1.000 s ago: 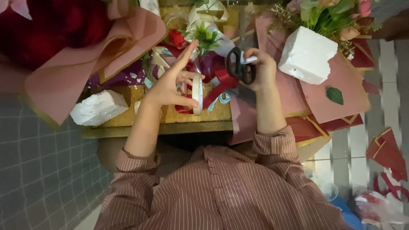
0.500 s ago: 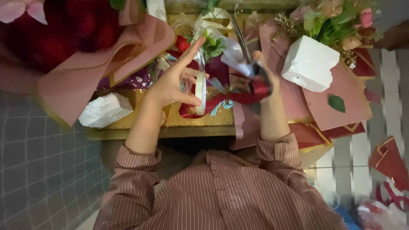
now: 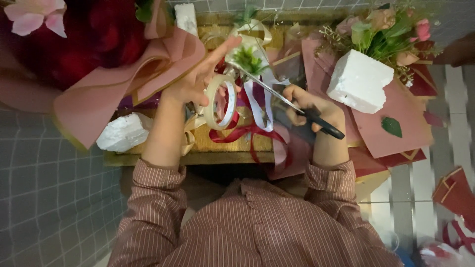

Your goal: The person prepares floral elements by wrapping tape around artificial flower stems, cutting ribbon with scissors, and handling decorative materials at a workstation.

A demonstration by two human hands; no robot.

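Observation:
My left hand (image 3: 195, 81) holds a roll of clear tape (image 3: 220, 101) hanging from its fingers, with the index finger stretched out towards a strip of tape by a small green sprig (image 3: 247, 59). My right hand (image 3: 311, 106) grips black-handled scissors (image 3: 292, 104), whose blades reach up and left to that strip. Red ribbon (image 3: 242, 133) and pale ribbon (image 3: 257, 106) lie under both hands on the low wooden table (image 3: 208, 155).
A large bouquet of red flowers in pink wrap (image 3: 99, 64) fills the upper left. White foam blocks lie at the left (image 3: 123, 131) and right (image 3: 358, 81). Pink paper sheets (image 3: 391, 121) and a small flower bunch (image 3: 391, 34) sit at the right. Grey tiled floor surrounds the table.
My right hand turned the scissors so the blades now point up-left at the tape strip. My left hand lifted the tape roll slightly and stretched the strip out.

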